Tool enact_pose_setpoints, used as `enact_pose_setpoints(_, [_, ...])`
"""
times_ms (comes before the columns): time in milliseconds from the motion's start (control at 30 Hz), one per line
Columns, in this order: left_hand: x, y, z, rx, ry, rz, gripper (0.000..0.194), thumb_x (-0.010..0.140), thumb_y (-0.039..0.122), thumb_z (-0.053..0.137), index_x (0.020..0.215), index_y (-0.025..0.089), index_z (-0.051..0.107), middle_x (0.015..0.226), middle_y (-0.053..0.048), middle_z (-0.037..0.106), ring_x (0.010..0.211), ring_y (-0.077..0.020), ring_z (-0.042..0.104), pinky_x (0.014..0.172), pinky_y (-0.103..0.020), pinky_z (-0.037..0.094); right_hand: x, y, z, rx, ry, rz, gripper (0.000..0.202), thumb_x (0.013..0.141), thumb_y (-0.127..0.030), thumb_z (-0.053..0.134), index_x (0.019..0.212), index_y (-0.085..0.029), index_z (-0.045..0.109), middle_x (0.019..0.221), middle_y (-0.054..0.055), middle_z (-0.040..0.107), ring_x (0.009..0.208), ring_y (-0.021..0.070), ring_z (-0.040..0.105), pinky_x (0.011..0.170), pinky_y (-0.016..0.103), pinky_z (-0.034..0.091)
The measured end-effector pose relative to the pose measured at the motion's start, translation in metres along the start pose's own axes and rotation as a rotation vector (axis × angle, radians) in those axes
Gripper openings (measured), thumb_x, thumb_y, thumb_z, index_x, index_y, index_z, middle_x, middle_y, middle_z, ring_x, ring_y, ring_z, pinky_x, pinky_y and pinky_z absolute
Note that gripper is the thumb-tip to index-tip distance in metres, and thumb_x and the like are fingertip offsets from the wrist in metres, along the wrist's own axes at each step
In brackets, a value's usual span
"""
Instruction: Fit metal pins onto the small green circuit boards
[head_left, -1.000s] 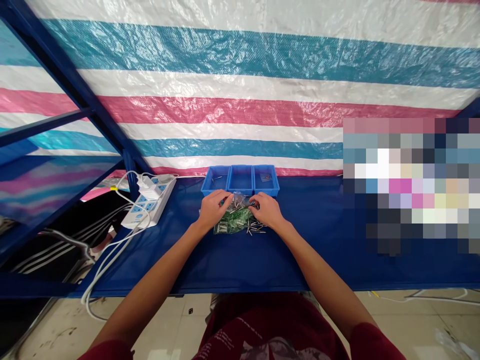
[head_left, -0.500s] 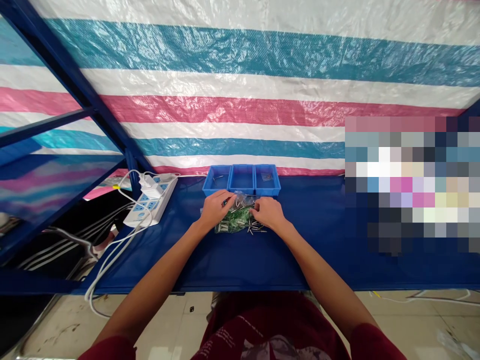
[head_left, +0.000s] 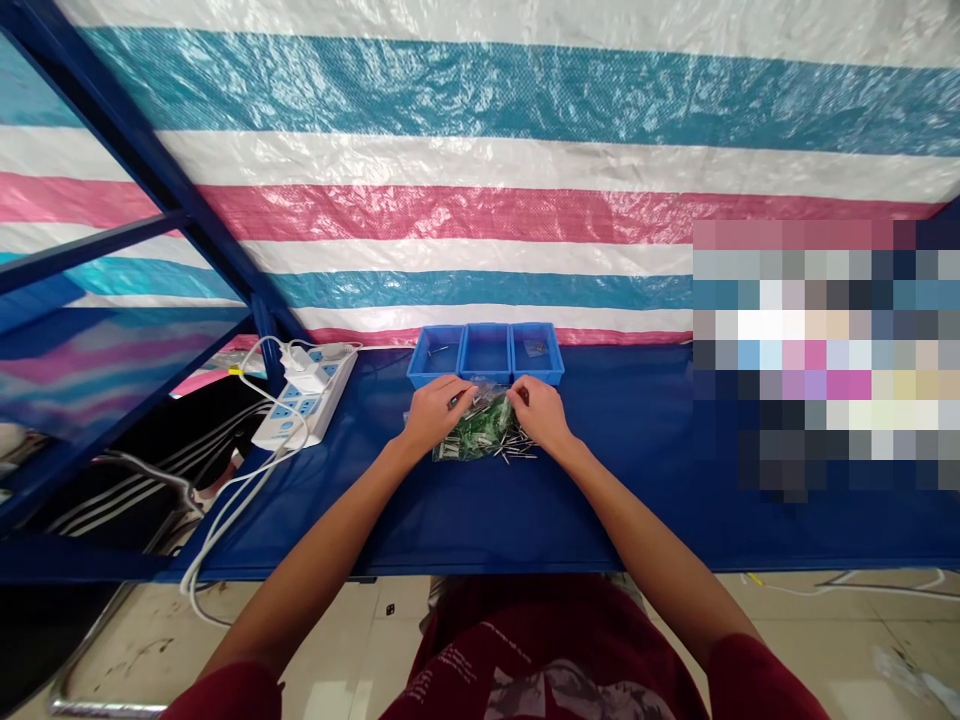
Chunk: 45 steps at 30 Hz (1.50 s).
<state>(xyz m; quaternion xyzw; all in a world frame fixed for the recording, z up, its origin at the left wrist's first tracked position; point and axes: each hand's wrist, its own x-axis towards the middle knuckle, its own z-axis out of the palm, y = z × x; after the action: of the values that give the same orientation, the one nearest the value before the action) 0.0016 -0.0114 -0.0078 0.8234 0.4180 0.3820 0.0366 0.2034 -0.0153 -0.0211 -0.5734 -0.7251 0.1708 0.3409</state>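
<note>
A clear plastic bag with green markings [head_left: 480, 432] lies on the blue table, with small metal pins inside. Several loose metal pins [head_left: 517, 447] are spread at its right edge. My left hand [head_left: 437, 412] is closed on the bag's upper left part, thumb and fingers pinched. On the upper right side of the bag, my right hand [head_left: 541, 410] pinches the plastic between thumb and fingers. Just behind the hands stand three joined blue trays [head_left: 487, 378]; the left one holds a thin metal piece, the right one a small clear packet.
A white power strip [head_left: 319, 405] with plugs and cables sits on the table at the left. Blue metal frame bars [head_left: 135, 130] rise there. A striped plastic sheet [head_left: 465, 215] hangs behind. The right side is pixelated.
My right hand has shifted slightly up and its grip on the bag has changed. The bag's right side looks lifted a little, and more loose pins show. The whole view has moved slightly.
</note>
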Motion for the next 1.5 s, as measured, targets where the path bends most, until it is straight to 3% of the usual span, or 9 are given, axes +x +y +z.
enact_pose_setpoints(233, [0.0, 0.0, 0.001, 0.002, -0.02, 0.014, 0.028, 0.095, 0.033, 0.047, 0.082, 0.018, 0.067, 0.079, -0.006, 0.069, 0.072, -0.0167, 0.061, 0.072, -0.027, 0.046, -0.001, -0.002, -0.003, 0.281, 0.094, 0.029, 0.022, 0.091, -0.036, 0.044, 0.081, -0.021, 0.054, 0.07, -0.001, 0.064, 0.063, 0.015, 0.059, 0.065, 0.025, 0.041])
enact_pose_setpoints(433, [0.001, 0.003, 0.0, 0.003, 0.014, 0.031, 0.028, 0.097, 0.033, 0.046, 0.088, 0.016, 0.067, 0.084, -0.007, 0.07, 0.078, -0.0172, 0.063, 0.074, -0.027, 0.047, -0.005, -0.007, -0.006, 0.38, 0.205, -0.032, 0.024, 0.092, -0.041, 0.044, 0.083, -0.021, 0.054, 0.061, -0.003, 0.059, 0.054, 0.0134, 0.058, 0.06, 0.024, 0.042])
enact_pose_setpoints(633, [0.003, 0.007, -0.004, -0.098, 0.021, -0.067, 0.033, 0.097, 0.038, 0.045, 0.111, 0.015, 0.064, 0.1, -0.009, 0.069, 0.082, -0.0168, 0.063, 0.067, -0.025, 0.05, -0.008, -0.008, -0.003, 0.427, 0.339, -0.144, 0.024, 0.094, -0.041, 0.045, 0.087, -0.021, 0.056, 0.064, -0.003, 0.062, 0.051, 0.0119, 0.058, 0.055, 0.023, 0.044])
enact_pose_setpoints(800, [0.004, 0.011, -0.006, -0.218, -0.004, -0.166, 0.041, 0.093, 0.044, 0.05, 0.122, 0.018, 0.061, 0.109, -0.009, 0.069, 0.085, -0.0181, 0.064, 0.07, -0.028, 0.052, -0.01, -0.01, -0.001, 0.419, 0.424, -0.221, 0.026, 0.096, -0.042, 0.044, 0.09, -0.02, 0.059, 0.074, 0.0, 0.067, 0.052, 0.0105, 0.059, 0.056, 0.023, 0.047])
enact_pose_setpoints(1200, [0.003, 0.006, -0.002, -0.361, -0.061, -0.18, 0.03, 0.083, 0.045, 0.065, 0.081, 0.016, 0.069, 0.075, -0.003, 0.069, 0.062, -0.0133, 0.056, 0.063, -0.026, 0.046, -0.011, -0.012, 0.005, 0.375, 0.349, -0.319, 0.032, 0.098, -0.043, 0.042, 0.091, -0.021, 0.063, 0.078, 0.003, 0.068, 0.058, 0.0122, 0.062, 0.06, 0.025, 0.049])
enact_pose_setpoints(1300, [0.004, 0.01, -0.004, -0.457, -0.06, -0.215, 0.031, 0.082, 0.046, 0.066, 0.079, 0.016, 0.068, 0.076, -0.004, 0.069, 0.066, -0.0143, 0.059, 0.064, -0.025, 0.047, -0.012, -0.012, 0.006, 0.381, 0.346, -0.322, 0.029, 0.098, -0.041, 0.042, 0.098, -0.021, 0.064, 0.084, 0.003, 0.069, 0.06, 0.013, 0.063, 0.063, 0.026, 0.052])
enact_pose_setpoints(1400, [0.005, 0.011, -0.004, -0.601, -0.033, -0.289, 0.034, 0.078, 0.048, 0.07, 0.078, 0.015, 0.066, 0.074, -0.004, 0.067, 0.064, -0.0148, 0.06, 0.06, -0.025, 0.048, -0.012, -0.011, 0.006, 0.374, 0.346, -0.355, 0.032, 0.1, -0.034, 0.037, 0.117, -0.022, 0.061, 0.095, 0.005, 0.07, 0.064, 0.0135, 0.065, 0.068, 0.028, 0.055])
enact_pose_setpoints(1500, [0.005, 0.01, -0.004, -0.74, -0.023, -0.362, 0.038, 0.075, 0.048, 0.074, 0.091, 0.015, 0.064, 0.063, 0.001, 0.061, 0.052, -0.0118, 0.055, 0.053, -0.024, 0.046, -0.011, -0.01, 0.006, 0.336, 0.357, -0.464, 0.035, 0.1, -0.025, 0.035, 0.127, -0.023, 0.057, 0.109, 0.008, 0.067, 0.072, 0.0139, 0.066, 0.072, 0.029, 0.056])
